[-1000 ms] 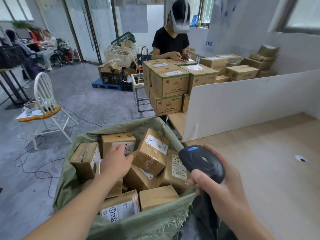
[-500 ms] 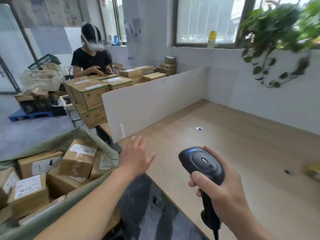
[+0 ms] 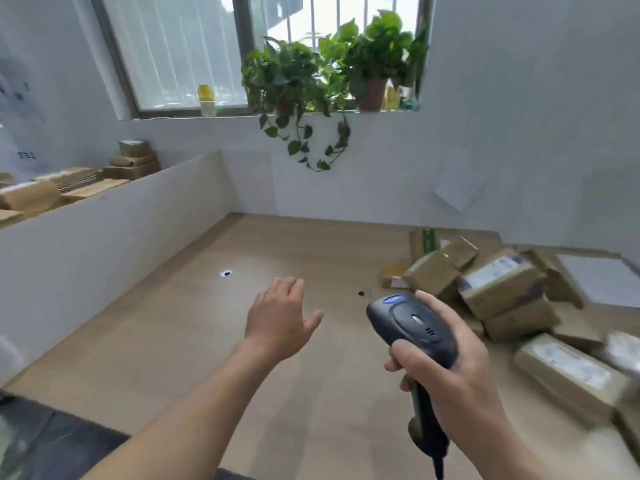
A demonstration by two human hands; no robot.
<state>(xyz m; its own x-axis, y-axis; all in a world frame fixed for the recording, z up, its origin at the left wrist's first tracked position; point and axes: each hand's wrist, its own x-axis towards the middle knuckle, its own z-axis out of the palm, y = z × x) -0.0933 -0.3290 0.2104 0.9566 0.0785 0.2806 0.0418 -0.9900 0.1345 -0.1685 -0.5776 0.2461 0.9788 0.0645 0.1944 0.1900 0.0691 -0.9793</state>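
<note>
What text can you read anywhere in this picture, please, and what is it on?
No text here is legible.
The parcel labels are blurred by motion.
The wall sign at far left is too blurred to read.
The scanner shows no lettering.

Lone head view — forward, down, seemingly close above the table point(image 3: 173, 341)

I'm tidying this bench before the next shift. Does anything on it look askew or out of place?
Yes: the cardboard parcels at the right of the table lie in a tumbled heap, tilted and leaning on one another rather than stacked. Nothing looks spilled.
</note>
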